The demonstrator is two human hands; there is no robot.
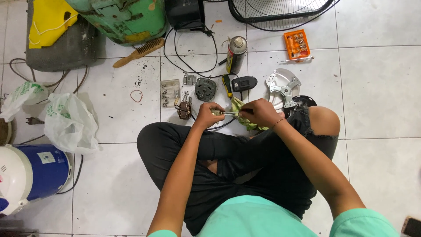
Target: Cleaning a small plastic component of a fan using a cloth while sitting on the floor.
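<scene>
White floor tiles lie under a person who sits cross-legged. Left hand is closed around a small part, too small to make out. Right hand grips a thin tool that touches the part. A green cloth sits under the hands, above the knees. A spray can and a yellow screwdriver lie near.

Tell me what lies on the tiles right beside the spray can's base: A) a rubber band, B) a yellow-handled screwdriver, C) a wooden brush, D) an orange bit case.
B: the yellow-handled screwdriver lies just below the spray can, while the other three things sit farther off.
</scene>
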